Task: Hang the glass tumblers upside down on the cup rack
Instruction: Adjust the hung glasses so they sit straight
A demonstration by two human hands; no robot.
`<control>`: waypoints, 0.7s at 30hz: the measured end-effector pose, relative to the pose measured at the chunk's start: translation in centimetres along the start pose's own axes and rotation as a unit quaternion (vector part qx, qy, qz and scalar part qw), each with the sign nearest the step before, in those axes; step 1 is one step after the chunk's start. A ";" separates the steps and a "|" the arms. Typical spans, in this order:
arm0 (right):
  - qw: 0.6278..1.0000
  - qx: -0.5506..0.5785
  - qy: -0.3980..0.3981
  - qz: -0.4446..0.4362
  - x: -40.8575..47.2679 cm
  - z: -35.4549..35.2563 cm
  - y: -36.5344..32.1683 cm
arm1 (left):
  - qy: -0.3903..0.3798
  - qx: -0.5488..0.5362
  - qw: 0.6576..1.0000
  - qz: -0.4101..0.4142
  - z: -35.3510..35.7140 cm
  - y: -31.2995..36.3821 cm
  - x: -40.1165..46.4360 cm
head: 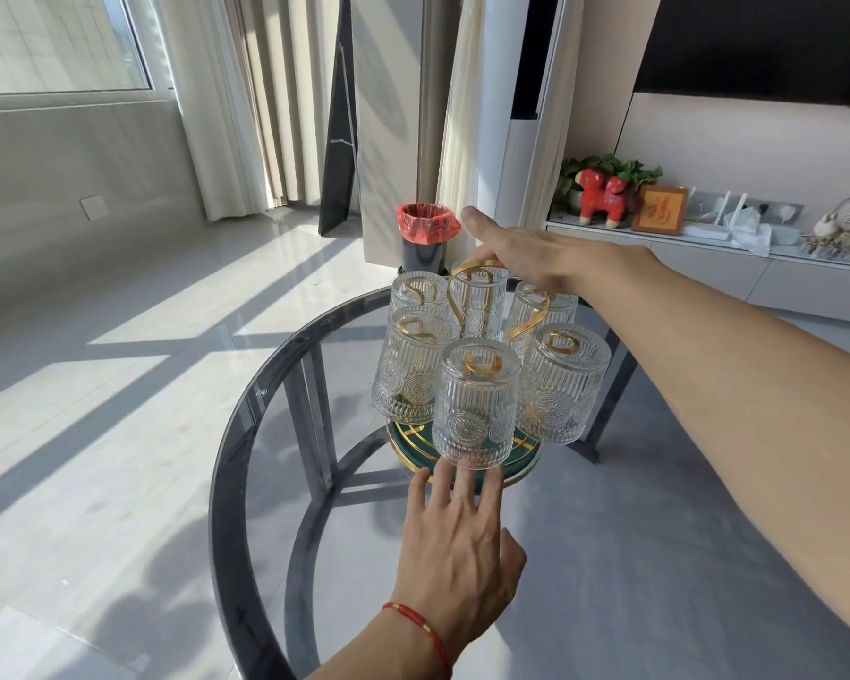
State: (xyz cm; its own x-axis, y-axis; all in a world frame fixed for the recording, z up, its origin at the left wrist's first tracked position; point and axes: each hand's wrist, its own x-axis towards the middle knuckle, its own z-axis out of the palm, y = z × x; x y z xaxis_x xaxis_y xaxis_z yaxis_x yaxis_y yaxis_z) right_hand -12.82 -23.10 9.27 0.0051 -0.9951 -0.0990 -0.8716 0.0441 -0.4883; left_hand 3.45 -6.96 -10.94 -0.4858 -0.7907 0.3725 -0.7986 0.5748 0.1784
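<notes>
Several ribbed glass tumblers hang upside down on a cup rack with gold wire arms and a round green-and-gold base (521, 471). The nearest tumbler (477, 404) hangs at the front, with another at its left (408, 370) and one at its right (563, 385). My left hand (455, 547) lies flat on the table just in front of the rack, fingers spread, fingertips at the nearest tumbler's rim. My right hand (536, 252) reaches over the rack from the right, fingers down around the gold top handle (462, 273); whether it grips the handle is hidden.
The rack stands on a round smoked-glass table (246, 434) with a dark metal frame beneath. Behind the table is a black bin with a red liner (425, 235). A low cabinet with ornaments (604, 196) runs along the right wall.
</notes>
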 end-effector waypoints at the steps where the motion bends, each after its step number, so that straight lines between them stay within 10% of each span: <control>1: 1.000 -0.003 0.008 -0.008 0.0 0.0 0.0 | 0.001 -0.001 1.000 0.001 0.0 0.0 0.0; 9: 0.986 0.038 0.075 -0.141 -0.6 -0.8 -1.2 | -0.008 0.005 1.000 0.002 -0.1 0.1 0.1; 21: 0.989 -0.026 -0.066 -0.129 -0.4 0.8 -3.7 | -0.033 0.002 0.999 -0.001 -0.3 0.0 0.2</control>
State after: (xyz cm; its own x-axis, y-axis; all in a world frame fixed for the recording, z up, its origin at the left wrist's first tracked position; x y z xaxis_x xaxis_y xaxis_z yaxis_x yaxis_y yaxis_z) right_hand -9.21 -22.77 10.38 0.2912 -0.9524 -0.0903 -0.8571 -0.2179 -0.4668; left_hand 3.45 -7.04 -10.58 -0.5067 -0.8041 0.3109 -0.8012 0.5724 0.1748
